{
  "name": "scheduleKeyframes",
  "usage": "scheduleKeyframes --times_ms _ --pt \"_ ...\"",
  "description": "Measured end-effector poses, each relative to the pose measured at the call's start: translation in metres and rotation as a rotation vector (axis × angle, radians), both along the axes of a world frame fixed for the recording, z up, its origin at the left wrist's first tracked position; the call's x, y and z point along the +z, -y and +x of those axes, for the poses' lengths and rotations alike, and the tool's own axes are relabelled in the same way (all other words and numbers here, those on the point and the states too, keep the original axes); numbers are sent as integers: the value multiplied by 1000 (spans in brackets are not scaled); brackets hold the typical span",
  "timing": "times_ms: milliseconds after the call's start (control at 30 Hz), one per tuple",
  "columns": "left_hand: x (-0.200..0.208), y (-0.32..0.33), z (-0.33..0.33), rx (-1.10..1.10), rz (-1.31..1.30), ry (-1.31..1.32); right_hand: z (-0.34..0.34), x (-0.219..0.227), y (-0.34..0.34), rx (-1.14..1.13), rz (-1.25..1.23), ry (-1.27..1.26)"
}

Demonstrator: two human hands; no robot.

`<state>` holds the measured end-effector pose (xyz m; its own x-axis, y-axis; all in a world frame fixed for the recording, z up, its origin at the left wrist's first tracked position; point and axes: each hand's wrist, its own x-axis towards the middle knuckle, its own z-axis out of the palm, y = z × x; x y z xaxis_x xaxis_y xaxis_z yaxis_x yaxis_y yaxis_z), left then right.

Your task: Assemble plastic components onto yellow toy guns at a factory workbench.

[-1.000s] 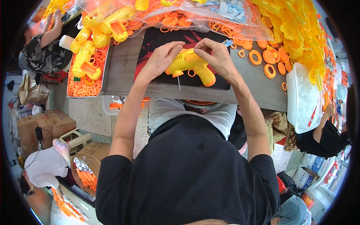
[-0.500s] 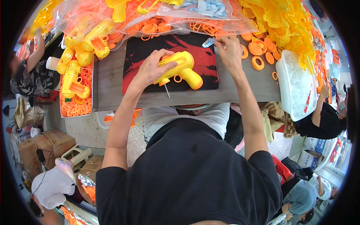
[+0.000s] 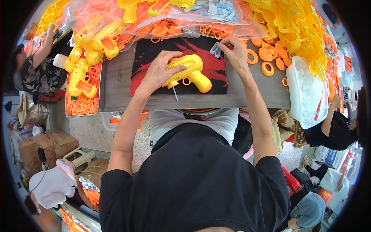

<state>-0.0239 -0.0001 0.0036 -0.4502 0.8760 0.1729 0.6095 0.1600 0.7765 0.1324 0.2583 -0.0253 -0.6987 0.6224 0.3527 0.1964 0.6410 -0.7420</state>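
Note:
A yellow toy gun (image 3: 189,67) lies on its side on the black and red mat (image 3: 145,58), its handle toward the near right. My left hand (image 3: 160,73) is closed on its left end, thumb across the top. A thin pale rod (image 3: 176,94) sticks out below the gun toward the table edge. Over the mat's far right corner, my right hand (image 3: 235,54) pinches a small light-blue and clear piece (image 3: 215,50) between thumb and fingertips. The exact kind of that piece is too small to tell.
Orange rings and discs (image 3: 266,58) lie right of the mat. A white tub (image 3: 305,92) of translucent pieces stands at the table's right end. At the left, a tray (image 3: 83,106) holds small orange parts under yellow gun bodies (image 3: 79,77). Clear bags (image 3: 216,17) and yellow shells (image 3: 284,27) fill the back.
The light-blue piece in my right hand has turned from lying slanted to more upright. My left hand stays on the toy gun. The whole view has shifted slightly.

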Motion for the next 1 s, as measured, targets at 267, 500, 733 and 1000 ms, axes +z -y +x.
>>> scheduleKeyframes --times_ms 267,500,733,1000 --pt "47 -68 35 -48 252 -48 8 67 52 275 -609 -122" --pt "40 -68 42 69 435 628 16 49 77 336 -770 -219" --pt "43 -33 21 -112 172 828 19 53 71 289 -733 -260" --pt "22 9 29 180 155 -242 19 40 65 157 -522 -135"
